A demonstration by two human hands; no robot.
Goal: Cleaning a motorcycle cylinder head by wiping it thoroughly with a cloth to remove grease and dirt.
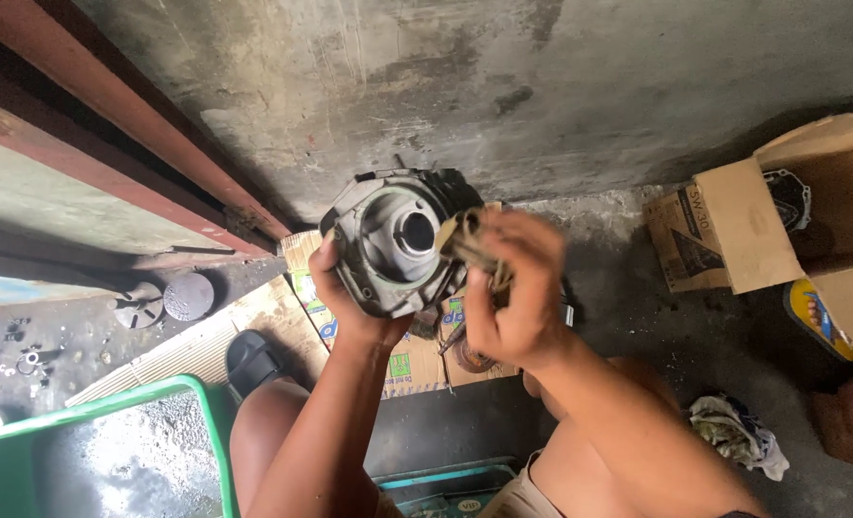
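The left hand cups a grey, grimy cast-metal cylinder block with a round bore from below and from its left side, fingers wrapped around the rim, so the open bore tilts up toward the head camera and its inside can be seen. The right hand is pressed together on a dirty, olive-brown crumpled rag, pinched in the fingertips and laid against the right edge of the bore, where the cloth can rub the metal. The block is held up in the air above the person's knees, in front of a stained concrete wall. Below it lies flattened printed cardboard on the floor. Far right sits an open brown cardboard box; near left, the rim of a green plastic tub; near right, a light crumpled cloth.
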